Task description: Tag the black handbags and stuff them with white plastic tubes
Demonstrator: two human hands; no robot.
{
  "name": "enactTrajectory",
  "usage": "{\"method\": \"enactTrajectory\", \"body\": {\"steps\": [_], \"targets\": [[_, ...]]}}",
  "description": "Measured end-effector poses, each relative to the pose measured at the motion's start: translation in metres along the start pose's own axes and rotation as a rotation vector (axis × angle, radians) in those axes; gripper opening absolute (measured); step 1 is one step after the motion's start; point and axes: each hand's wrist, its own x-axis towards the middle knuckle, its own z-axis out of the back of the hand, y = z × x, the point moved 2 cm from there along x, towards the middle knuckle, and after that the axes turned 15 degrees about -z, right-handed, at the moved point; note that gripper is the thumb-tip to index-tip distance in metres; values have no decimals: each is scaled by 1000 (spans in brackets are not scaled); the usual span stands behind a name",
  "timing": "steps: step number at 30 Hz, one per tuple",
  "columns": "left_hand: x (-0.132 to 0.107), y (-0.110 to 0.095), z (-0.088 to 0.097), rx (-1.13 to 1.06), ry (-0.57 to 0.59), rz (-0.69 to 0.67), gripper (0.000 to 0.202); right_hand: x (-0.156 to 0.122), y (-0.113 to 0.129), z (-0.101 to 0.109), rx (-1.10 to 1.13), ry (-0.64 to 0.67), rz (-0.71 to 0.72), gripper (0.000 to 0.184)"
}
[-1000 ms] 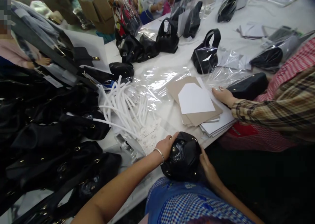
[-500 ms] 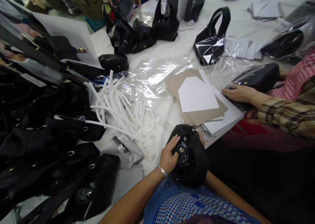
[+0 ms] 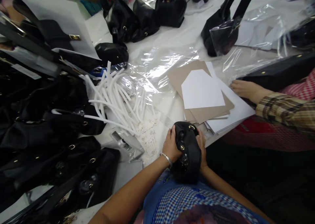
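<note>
Against my lap, at the table's front edge, I hold a small black handbag [image 3: 188, 158] with gold rings and a gold snap. My left hand [image 3: 171, 146] grips its left side, thumb near the snap. On the opposite side, my right hand [image 3: 202, 148] presses around the bag, its fingers partly hidden. Just beyond the bag lies a stack of brown and white card sheets [image 3: 203, 89]. White foam rods [image 3: 115, 99] are heaped to the left, beside small printed tags [image 3: 149, 142].
Many black bags [image 3: 49, 145] crowd the left side. Clear plastic sheeting [image 3: 157, 66] covers the table's middle. Several black handbags [image 3: 169, 10] stand at the back. On the right, a co-worker's hand [image 3: 248, 90] rests by another black bag [image 3: 278, 71].
My hands have squeezed the handbag narrower and turned it more upright; more of my right hand shows. The co-worker's bag has shifted right, and the plastic near it has spread.
</note>
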Motion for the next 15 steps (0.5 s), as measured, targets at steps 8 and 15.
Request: {"method": "enactTrajectory", "body": {"steps": [8, 15], "targets": [[11, 5, -20, 323, -53, 190, 64, -6, 23, -15, 54, -137, -70, 49], [-7, -12, -17, 63, -60, 13, 85, -1, 6, -13, 119, -162, -56, 46]]}}
